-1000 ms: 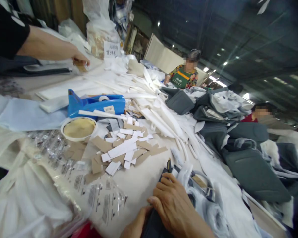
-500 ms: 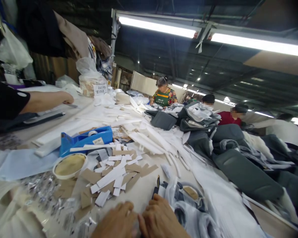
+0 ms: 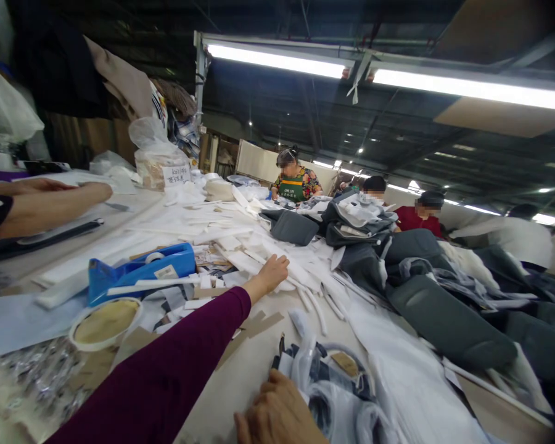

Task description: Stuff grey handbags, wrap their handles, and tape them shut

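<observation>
My left hand (image 3: 272, 272), in a purple sleeve (image 3: 180, 357), is stretched far out over the heap of white strips (image 3: 240, 256). Its fingers are curled together at the strips; whether one is between them I cannot make out. Near the front edge, my right hand (image 3: 280, 407) rests with bent fingers beside a dark grey bundle in clear plastic (image 3: 337, 394). What those fingers hold, if anything, is hidden. Brown card pieces (image 3: 252, 330) lie under and beside the sleeve, which covers much of their pile.
A blue tape dispenser (image 3: 171, 262) and a round tub of yellowish material (image 3: 104, 324) stand to the left. Dark grey padded pieces (image 3: 448, 320) are heaped on the right. A co-worker's arm (image 3: 60, 206) reaches in at far left; other people sit behind the table.
My left hand has moved from beside my right hand, forward to the white strips. My right hand stays near the front edge. The co-worker's arm at left has shifted, and the view has turned slightly.
</observation>
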Action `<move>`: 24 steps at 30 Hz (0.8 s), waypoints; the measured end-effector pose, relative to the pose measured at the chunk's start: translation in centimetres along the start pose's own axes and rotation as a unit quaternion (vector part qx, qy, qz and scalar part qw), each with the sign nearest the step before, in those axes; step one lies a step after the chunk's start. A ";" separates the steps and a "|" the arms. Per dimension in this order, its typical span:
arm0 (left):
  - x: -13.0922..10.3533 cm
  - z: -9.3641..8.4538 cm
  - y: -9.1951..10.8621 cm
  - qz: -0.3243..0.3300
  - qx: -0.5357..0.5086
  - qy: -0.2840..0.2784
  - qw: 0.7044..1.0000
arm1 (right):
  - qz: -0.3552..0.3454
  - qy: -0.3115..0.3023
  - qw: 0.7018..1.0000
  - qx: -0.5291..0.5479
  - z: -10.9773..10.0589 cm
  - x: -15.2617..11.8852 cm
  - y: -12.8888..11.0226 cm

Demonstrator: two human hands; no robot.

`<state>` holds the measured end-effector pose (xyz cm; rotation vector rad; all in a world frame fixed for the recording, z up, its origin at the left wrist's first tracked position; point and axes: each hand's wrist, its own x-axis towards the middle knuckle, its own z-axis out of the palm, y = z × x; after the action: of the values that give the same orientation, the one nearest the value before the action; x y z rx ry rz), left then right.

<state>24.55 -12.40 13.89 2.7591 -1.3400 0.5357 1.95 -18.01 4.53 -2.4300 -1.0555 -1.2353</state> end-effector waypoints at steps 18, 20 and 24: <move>-24.4 -10.7 6.8 -0.311 -0.545 -0.034 0.778 | 0.067 -0.278 0.941 0.182 -6.1 3.6 -0.1; -26.9 -8.8 8.9 -0.347 -0.582 -0.018 0.735 | 0.070 -0.270 0.941 0.191 -6.2 3.5 -0.2; -28.0 -5.8 11.8 -0.344 -0.657 0.013 0.671 | 0.069 -0.267 0.940 0.199 -6.2 3.3 -0.3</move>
<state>-2.22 2.38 9.03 1.6575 -0.2206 -0.3629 -0.73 -19.13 10.93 -2.4935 -1.0988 -0.2661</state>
